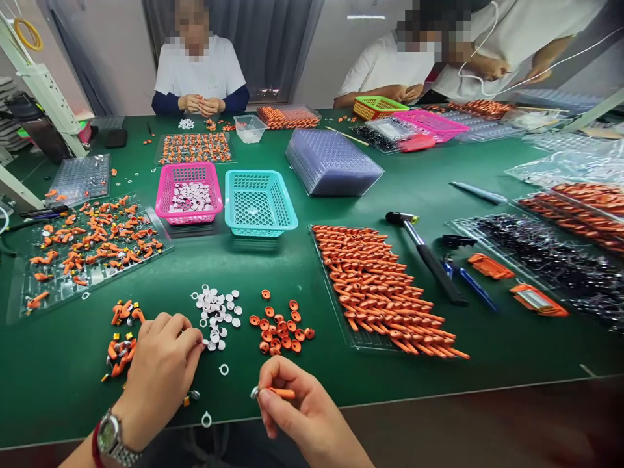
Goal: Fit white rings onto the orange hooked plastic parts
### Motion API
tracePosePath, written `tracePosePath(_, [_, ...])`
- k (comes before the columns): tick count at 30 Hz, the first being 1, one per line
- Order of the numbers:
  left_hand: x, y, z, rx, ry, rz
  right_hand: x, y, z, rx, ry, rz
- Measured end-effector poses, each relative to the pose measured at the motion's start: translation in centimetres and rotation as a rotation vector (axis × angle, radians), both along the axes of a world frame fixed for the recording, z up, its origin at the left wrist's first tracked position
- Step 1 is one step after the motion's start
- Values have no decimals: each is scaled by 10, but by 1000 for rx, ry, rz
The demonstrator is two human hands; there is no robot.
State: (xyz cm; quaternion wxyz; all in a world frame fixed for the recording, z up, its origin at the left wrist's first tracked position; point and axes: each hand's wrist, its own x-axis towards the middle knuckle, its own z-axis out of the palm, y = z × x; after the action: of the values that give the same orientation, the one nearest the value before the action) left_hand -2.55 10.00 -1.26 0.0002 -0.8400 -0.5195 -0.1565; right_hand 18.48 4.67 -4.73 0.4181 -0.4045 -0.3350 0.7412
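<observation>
My left hand is closed, with thumb and index finger together at the edge of a loose pile of white discs. Whether a disc is pinched there is hidden. Between the fingertips of my right hand is a slim orange plastic part with a round silvery end pointing left. Small orange cups are scattered beyond that hand. Left of my left hand lie several orange pieces with yellow and silver ends. A white ring rests between both hands.
A tray of orange sticks lies to the right, beside a hammer. Pink and turquoise baskets stand ahead. A tray of orange assemblies is at the left. Stacked clear trays stand farther back. People work across the table.
</observation>
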Motion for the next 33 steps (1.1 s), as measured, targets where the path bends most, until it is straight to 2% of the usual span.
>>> tracePosePath(10, [0,-10,-4,51,-119,-31,-8,6,17,20,-127,40])
tracePosePath(17, [-2,-18,-10,-62,-281,-94,-8,5,16,124,-208,63])
tracePosePath(24, [-2,-20,-9,-151,-258,-133,-8,2,16,186,-286,116])
tracePosePath(27, [1,-22,-4,-200,-400,-107,-9,3,18,179,-279,108])
tracePosePath(33, [8,-33,5,-539,-789,-63,-12,6,21,168,-240,49])
